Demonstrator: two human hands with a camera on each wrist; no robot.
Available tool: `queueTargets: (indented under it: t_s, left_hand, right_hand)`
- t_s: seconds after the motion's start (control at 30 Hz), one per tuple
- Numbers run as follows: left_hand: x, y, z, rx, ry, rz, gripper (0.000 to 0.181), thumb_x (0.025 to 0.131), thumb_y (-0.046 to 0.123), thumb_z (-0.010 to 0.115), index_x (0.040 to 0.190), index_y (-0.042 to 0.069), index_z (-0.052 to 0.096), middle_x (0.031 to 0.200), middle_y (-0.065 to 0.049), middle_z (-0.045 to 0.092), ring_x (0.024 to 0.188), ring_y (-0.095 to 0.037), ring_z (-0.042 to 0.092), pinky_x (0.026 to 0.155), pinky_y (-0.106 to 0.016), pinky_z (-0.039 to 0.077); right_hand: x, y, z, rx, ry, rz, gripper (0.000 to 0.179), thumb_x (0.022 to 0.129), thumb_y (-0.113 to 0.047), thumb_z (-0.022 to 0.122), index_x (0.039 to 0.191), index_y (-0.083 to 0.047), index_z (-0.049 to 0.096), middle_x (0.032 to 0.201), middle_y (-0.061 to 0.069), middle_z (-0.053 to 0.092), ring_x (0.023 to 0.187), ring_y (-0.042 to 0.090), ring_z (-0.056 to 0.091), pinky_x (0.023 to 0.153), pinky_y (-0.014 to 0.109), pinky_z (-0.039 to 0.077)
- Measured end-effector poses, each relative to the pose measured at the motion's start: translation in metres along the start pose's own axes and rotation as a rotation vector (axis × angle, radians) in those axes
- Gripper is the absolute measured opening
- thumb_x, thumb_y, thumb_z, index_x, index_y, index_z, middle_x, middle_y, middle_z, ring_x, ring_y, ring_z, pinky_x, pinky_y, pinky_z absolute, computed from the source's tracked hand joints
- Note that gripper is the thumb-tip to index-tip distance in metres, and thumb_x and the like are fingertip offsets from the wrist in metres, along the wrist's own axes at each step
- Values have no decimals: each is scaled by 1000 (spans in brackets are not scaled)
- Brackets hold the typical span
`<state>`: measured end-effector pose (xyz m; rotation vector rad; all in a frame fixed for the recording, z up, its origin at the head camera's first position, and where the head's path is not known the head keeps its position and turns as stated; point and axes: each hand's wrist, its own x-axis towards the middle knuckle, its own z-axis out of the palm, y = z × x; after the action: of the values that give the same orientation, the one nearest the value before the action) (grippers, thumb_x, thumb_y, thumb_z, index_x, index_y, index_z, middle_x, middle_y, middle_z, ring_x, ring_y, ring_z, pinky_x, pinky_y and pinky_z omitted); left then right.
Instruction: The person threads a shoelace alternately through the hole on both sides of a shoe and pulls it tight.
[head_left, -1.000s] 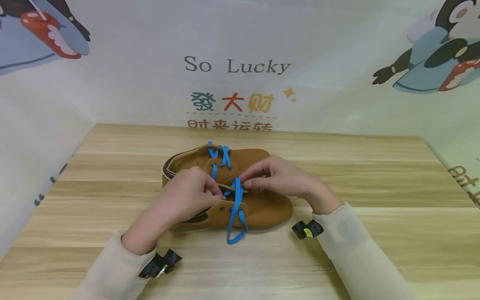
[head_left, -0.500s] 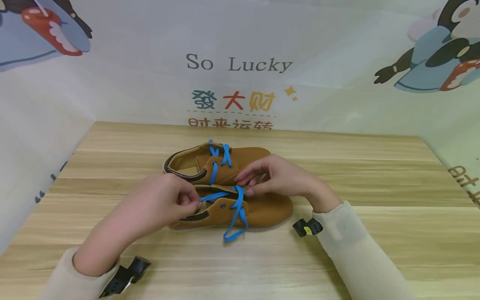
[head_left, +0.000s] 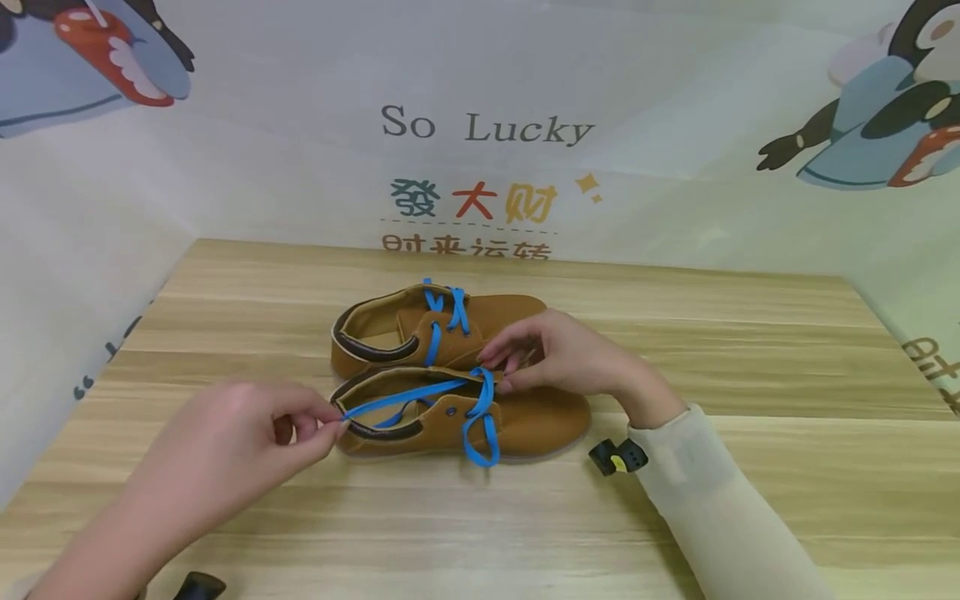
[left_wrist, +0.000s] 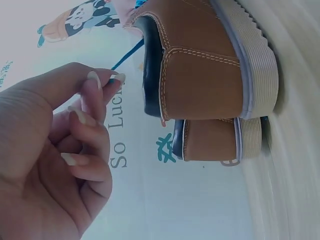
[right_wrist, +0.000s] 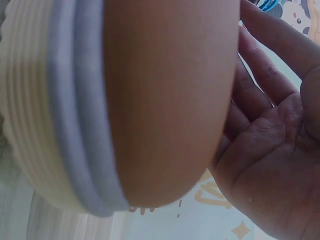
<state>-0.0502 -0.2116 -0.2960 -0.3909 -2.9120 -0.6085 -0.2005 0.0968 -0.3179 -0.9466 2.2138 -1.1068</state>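
Two brown shoes lie side by side on the table, toes to the right. The near shoe (head_left: pixel 540 421) has a blue shoelace (head_left: pixel 408 394) drawn from its eyelets back across its opening. My left hand (head_left: pixel 247 450) pinches that shoelace between thumb and forefinger at the heel; in the left wrist view the pinch (left_wrist: pixel 112 79) stands beside the dark heel collar. At the far eyelet flap, my right hand (head_left: pixel 573 354) holds the near shoe with thumb and fingers. A loop of the shoelace hangs over the near side. In the right wrist view, the toe (right_wrist: pixel 170 100) partly hides the fingers.
The far shoe (head_left: pixel 510 312), laced in blue, stands right behind the near one. A wood-grain table (head_left: pixel 712 333) lies under both. A printed white backdrop (head_left: pixel 300 125) rises along the table's back and sides.
My left hand has moved left and toward me from the eyelets, drawing the shoelace out straight over the opening. The hanging loop has shrunk. My right hand stays nearly in place.
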Motion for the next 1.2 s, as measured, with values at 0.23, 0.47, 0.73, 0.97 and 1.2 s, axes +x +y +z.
queueTargets:
  t_s: [0.23,0.47,0.73,0.97,1.2]
  left_hand:
    - [-19,-8,5,-31,46,13,20,81,16,82,75,33,72,62,26,49,58,7,41,54,-18,38]
    - [-39,-22,11,-90,27,-37,21,81,16,83,78,33,73,63,26,50,59,7,43,53,-17,38]
    - [-59,-41,17,-179,3,-65,21,81,12,84,81,31,74,66,23,53,60,5,46,51,-17,38]
    - [-75,-59,22,-203,43,31,28,71,0,86,81,24,74,68,27,54,60,9,46,51,-11,35]
    - [-90,-68,21,-228,-42,22,26,75,0,83,81,23,74,67,27,51,58,10,43,48,-14,33]
  right_hand:
    - [-1,2,0,3,6,9,31,86,-6,78,117,-6,73,114,8,75,90,15,67,82,33,57]
    - [-1,1,0,0,7,5,30,88,-6,77,117,-6,73,115,8,75,90,14,69,82,31,58]
    - [0,2,0,26,6,17,30,87,-5,77,117,-4,73,114,9,75,91,15,69,83,30,58]
    - [0,1,0,29,9,11,30,87,-5,77,117,-4,73,114,9,75,91,14,70,83,30,58]
    - [0,1,-1,29,11,24,30,87,-6,78,117,-5,73,115,8,75,91,15,69,84,31,58]
